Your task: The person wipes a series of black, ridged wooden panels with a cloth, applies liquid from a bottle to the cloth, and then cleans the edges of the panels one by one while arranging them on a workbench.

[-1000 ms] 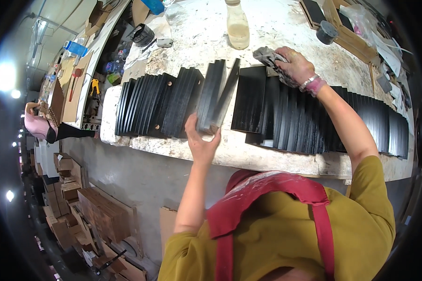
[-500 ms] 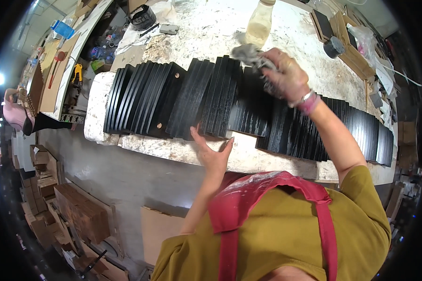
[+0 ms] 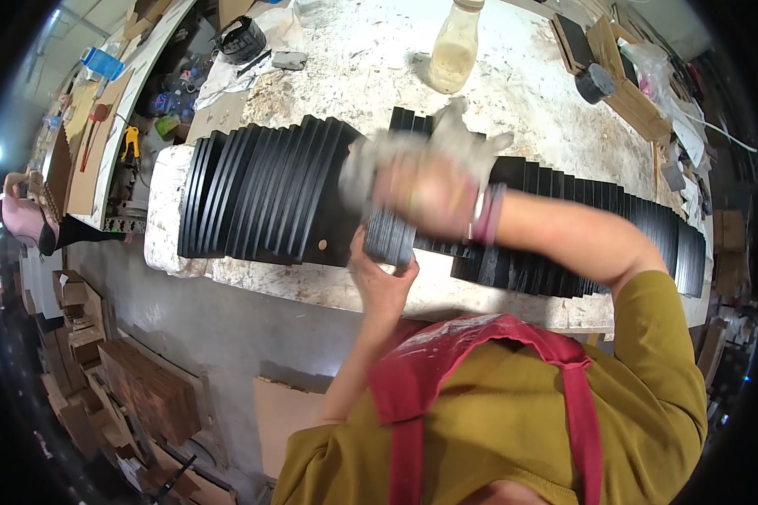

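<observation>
Pinching black boards point(image 3: 390, 240), kinda grey and streaky edge-on, in left hand point(image 3: 383, 282); clutching blurry rag point(image 3: 467, 141) in right hand point(image 3: 429, 198).

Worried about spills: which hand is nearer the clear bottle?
Right. The right hand is over the black boards, on the near side of the bottle; the left hand, at their near ends, is farther off.

1 head-worn fisheye view looks down, near, over the red apron point(image 3: 414, 370) and pale workbench point(image 3: 345, 63)
</observation>
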The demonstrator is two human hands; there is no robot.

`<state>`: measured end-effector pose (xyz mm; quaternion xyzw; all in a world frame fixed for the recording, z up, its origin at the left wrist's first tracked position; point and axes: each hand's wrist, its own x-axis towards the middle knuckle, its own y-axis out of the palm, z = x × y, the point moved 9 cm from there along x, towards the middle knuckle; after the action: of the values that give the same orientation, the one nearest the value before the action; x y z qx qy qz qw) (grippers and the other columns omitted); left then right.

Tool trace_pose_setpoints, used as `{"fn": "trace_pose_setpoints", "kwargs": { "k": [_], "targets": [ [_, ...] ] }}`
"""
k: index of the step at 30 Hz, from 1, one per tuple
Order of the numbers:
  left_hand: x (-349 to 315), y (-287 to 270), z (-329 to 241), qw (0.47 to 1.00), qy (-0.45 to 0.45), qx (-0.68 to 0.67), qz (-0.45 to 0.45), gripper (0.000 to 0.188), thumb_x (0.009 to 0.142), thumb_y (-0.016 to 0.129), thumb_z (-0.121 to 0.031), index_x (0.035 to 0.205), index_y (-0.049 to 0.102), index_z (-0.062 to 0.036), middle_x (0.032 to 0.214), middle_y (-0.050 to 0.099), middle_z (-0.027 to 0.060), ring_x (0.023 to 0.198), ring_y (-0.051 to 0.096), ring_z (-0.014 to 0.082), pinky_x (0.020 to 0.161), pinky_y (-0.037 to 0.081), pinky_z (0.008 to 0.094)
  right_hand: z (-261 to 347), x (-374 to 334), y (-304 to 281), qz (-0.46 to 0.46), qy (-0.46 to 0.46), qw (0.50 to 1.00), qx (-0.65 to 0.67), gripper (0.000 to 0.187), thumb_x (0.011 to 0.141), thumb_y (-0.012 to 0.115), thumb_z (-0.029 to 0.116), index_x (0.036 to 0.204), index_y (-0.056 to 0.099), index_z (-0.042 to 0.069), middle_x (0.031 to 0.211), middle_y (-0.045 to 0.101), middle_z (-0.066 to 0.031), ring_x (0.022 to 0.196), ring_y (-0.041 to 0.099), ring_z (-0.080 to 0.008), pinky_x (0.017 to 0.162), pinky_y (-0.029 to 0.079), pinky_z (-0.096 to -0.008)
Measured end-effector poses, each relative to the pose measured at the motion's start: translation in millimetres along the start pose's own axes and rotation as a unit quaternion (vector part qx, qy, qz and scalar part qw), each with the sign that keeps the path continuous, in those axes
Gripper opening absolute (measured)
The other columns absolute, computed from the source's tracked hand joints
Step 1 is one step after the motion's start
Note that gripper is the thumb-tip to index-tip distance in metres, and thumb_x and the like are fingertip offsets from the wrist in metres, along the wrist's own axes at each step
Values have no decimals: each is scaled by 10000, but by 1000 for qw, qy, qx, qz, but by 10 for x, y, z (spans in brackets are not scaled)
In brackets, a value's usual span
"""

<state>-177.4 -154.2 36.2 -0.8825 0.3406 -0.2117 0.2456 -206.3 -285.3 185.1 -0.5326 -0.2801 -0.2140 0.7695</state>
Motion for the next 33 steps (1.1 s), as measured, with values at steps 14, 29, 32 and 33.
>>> {"fn": "trace_pose_setpoints", "kwargs": {
  "k": [14,29,32,33],
  "targets": [
    [61,127,-97,970,211,124,-5,895,679,808,-183,1364,252,-30,1225,436,236,1107,498,377,954,408,457,47,186,294,39,115,961,250,214,712,566,-20,851,654,115,944,657,-73,892,652,-241,772,546,-335],
    [92,6,-144,998,31,-45,-22,867,720,797,-131,1376,249,13,1256,426,275,1144,490,428,988,401,469,-678,4,-185,51,149,983,-93,202,714,606,23,900,656,83,934,655,-89,855,655,-282,747,551,-380],
    [101,-12,-123,999,29,-27,-23,881,715,800,-134,1377,238,13,1244,431,274,1134,491,430,985,398,467,-743,-41,-157,64,222,957,-174,211,733,579,21,922,645,88,925,642,-104,871,650,-314,762,546,-412],
    [101,-20,-92,1000,11,-17,-21,885,709,801,-133,1375,235,11,1243,437,273,1144,489,428,1007,385,463,-447,-76,-62,85,178,970,-145,217,740,573,40,934,652,96,930,641,-101,873,650,-313,773,541,-434]
  ]
}}
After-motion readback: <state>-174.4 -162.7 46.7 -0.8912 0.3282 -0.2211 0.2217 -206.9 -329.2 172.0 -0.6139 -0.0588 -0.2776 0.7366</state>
